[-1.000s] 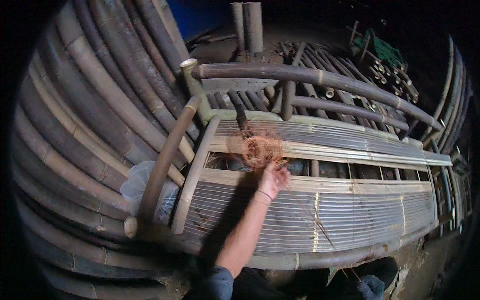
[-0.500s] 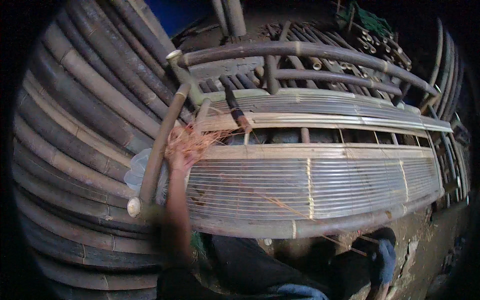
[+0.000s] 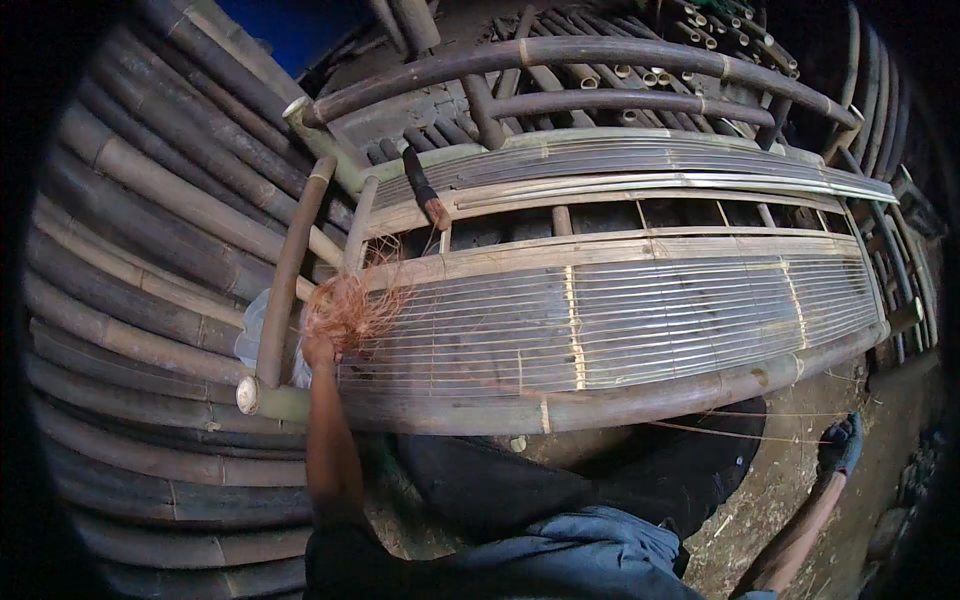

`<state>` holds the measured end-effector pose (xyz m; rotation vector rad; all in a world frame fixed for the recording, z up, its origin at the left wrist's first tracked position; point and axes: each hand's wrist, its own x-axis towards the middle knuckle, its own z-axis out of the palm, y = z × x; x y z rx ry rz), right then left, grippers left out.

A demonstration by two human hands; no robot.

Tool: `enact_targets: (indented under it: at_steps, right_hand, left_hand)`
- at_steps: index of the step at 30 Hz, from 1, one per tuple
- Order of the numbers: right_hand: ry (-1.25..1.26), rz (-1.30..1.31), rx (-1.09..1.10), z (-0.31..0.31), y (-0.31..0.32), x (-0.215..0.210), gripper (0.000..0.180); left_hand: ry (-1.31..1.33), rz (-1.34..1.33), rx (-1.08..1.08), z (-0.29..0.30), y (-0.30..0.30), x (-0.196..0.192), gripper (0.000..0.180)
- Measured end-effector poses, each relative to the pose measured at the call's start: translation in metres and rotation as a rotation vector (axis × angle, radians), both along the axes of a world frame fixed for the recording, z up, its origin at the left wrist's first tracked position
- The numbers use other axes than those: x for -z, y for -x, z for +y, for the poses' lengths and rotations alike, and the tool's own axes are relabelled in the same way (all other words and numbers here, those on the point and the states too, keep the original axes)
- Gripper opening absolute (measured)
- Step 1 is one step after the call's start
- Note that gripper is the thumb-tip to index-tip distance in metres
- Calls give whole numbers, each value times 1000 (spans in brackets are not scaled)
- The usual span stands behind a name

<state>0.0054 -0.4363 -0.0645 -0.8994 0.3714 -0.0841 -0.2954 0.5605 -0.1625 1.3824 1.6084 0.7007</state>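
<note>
My left hand is closed round a tangled bundle of thin orange-brown cord, held over the left end of a bamboo bench. The bench has a seat of narrow slats tied with pale bindings. Off to the lower right, my right hand, in a dark glove, is closed on thin strands stretched toward the bench's front rail. Its fingertips are small and dim. A black rod-like tool with a brown end leans across the seat's back strip, left of the open gap.
Large bamboo poles lie stacked along the left side. The bench's raised back rail arches across the far side, with more cut bamboo behind it. A crumpled clear plastic bag sits by the left post. Dirt floor shows at lower right.
My right hand has swung outward to the right and up, drawing the strands out longer. My left hand with the cord bundle appears lower and further left; the whole view has shifted too.
</note>
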Motion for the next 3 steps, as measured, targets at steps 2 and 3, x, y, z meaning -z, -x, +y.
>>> enact_targets:
  at_steps: [2,3]
  right_hand:
    - [98,129,-131,-57,-29,19,34]
    - [65,151,-177,-54,-31,32,34]
  left_hand:
    - [-122,200,22,37,33,10,28]
    - [-227,389,-25,64,77,2,31]
